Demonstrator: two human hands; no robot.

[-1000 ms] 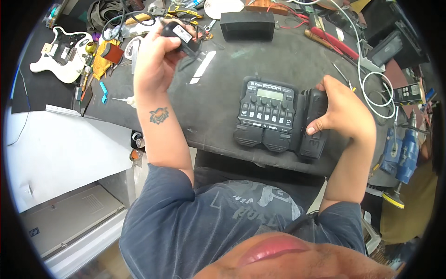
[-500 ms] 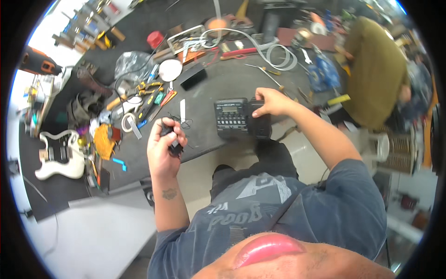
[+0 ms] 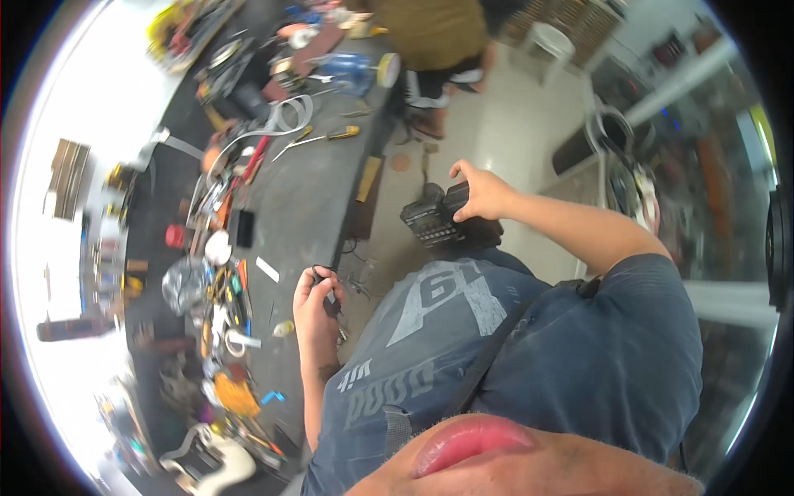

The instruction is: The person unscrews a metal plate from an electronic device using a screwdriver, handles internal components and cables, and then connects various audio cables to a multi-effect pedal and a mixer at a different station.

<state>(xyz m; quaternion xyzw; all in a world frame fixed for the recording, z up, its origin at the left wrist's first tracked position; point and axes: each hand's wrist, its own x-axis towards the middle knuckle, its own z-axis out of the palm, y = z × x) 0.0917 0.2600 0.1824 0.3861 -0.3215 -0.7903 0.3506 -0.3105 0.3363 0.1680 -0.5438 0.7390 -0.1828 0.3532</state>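
My right hand (image 3: 490,195) grips the foot-pedal end of a black guitar multi-effects pedal (image 3: 430,225), thumb on top. The unit is tilted and held off the workbench, over the floor in front of my body. Its small screen and rows of buttons face up. My left hand (image 3: 315,314), closed, is at the bench's near edge around a small black power adapter (image 3: 330,302). Thin dark cable dangles beside it, partly blurred.
The dark workbench (image 3: 289,207) runs along my left, with screwdrivers (image 3: 331,134), pliers, a coiled pale strip (image 3: 289,116) and a white guitar body (image 3: 223,467). Ahead stands another person in an olive shirt (image 3: 430,33). A white stool (image 3: 550,41) and glass-fronted cabinet are at right.
My body and view have turned right, away from the bench. The effects pedal has left the bench edge in my right hand; the left hand still holds the adapter.
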